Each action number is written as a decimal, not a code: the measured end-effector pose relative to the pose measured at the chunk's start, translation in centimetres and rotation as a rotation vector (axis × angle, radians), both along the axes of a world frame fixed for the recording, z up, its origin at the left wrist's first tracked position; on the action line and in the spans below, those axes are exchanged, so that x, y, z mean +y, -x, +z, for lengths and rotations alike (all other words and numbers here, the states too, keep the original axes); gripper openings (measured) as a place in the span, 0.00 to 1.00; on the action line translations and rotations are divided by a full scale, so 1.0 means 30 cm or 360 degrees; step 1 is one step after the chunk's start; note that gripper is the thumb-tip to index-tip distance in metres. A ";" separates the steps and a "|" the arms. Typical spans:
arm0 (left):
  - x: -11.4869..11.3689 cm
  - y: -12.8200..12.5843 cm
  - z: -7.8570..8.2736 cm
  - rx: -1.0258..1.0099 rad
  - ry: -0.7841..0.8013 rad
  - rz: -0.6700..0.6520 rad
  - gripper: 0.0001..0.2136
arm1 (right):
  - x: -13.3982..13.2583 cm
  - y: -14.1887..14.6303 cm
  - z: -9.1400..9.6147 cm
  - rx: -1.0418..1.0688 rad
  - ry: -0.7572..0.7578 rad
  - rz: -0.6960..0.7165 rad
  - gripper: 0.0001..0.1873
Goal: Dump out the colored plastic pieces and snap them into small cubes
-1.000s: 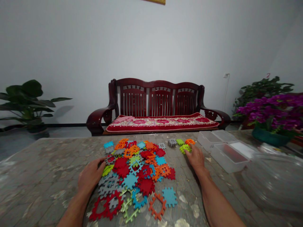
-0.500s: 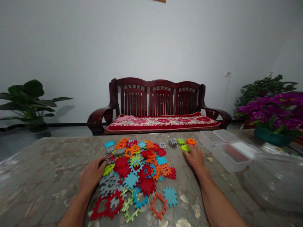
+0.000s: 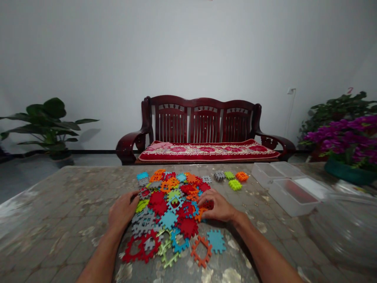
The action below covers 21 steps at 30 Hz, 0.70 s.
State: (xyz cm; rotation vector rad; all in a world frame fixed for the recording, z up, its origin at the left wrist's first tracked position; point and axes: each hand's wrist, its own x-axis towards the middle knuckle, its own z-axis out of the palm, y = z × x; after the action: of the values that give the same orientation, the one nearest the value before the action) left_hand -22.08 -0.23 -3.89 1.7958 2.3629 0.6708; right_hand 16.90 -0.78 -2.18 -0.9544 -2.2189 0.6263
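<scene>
A pile of toothed interlocking plastic tiles [image 3: 159, 202] in red, orange, blue, green and grey lies in the middle of the table. My left hand [image 3: 123, 208] rests at the pile's left edge, thumb and fingers apart, beside a lime-green tile [image 3: 142, 205]. Over the right side of the pile is my right hand [image 3: 218, 206]. Its thumb and fingers are spread around an orange tile [image 3: 199, 214] and a dark red one, partly hidden by the hand. Nearest me lie an orange ring-like tile [image 3: 201, 251] and a blue square tile [image 3: 216, 241].
Right of the pile sit small stacks: grey [image 3: 219, 175], green [image 3: 235, 184] and orange [image 3: 242, 176]. Clear plastic boxes [image 3: 291, 196] and a transparent lid [image 3: 344, 228] occupy the table's right side, near a flower pot [image 3: 347, 171]. A wooden bench [image 3: 206, 103] stands beyond the table.
My right hand has let go of the lime-green stack and moved left and nearer, onto the pile. My left hand stays at the pile's left edge. The view has turned slightly left.
</scene>
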 end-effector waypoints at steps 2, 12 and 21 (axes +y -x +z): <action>0.001 0.000 -0.002 0.0003 -0.0005 -0.0007 0.21 | -0.002 -0.004 0.002 -0.0098 -0.0015 0.0066 0.22; 0.008 0.008 -0.009 0.0030 0.0016 0.0009 0.21 | -0.002 0.002 -0.012 -0.0051 -0.0123 -0.0003 0.11; 0.004 0.002 -0.003 0.0022 0.0011 -0.0001 0.21 | 0.026 -0.043 -0.022 0.0261 -0.0115 -0.0339 0.14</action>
State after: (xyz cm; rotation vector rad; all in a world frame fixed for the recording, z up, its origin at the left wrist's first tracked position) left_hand -22.15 -0.12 -3.99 1.8039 2.3703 0.6513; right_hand 18.19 -0.01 -2.85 -1.0465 -1.9513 0.5038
